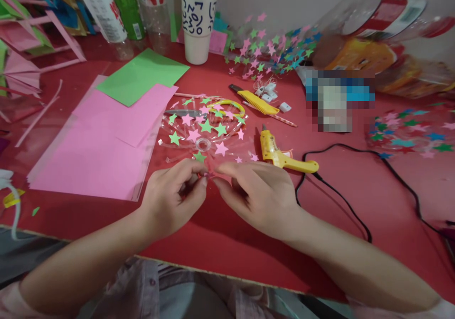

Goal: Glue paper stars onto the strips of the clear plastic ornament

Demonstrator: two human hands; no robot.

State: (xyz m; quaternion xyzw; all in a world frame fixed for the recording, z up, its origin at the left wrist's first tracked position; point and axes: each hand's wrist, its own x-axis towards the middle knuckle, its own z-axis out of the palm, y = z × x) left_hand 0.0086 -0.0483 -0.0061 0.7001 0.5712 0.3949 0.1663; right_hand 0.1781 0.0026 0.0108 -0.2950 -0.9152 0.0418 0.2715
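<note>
L hand point(174, 195) is nearly closed: thumb & forefinger tips pinched tog. on a tiny pink bit point(209, 174), other fingers curled in. R hand point(263, 193) comes in from the opp. side, thumb & forefinger slightly parted, tips right by the same bit; can't tell from here if they've got hold of it too. Both hands are held over the red desk point(227, 252), near its front edge, w/ the bit btwn them, approx. mid-desk.

Just beyond the fingertips: a clear plastic piece point(203, 150), round ring in the ctr., strips fanning out, pink & green paper stars point(221, 148) spread over it. Scissors point(242, 108) w/ a yellow handle lie at its far side.

Yellow glue gun point(272, 148) on its side, just past R hand, black cord point(346, 200) trailing off to the R. Yellow cutter point(254, 101) farther back, next to a striped stick point(286, 120).

Over on the L, pink paper point(88, 153) in a stack, green sheet point(142, 77) overlapping its top end. White cup point(197, 44) stands by the wall; more star clusters at the back & far R.
</note>
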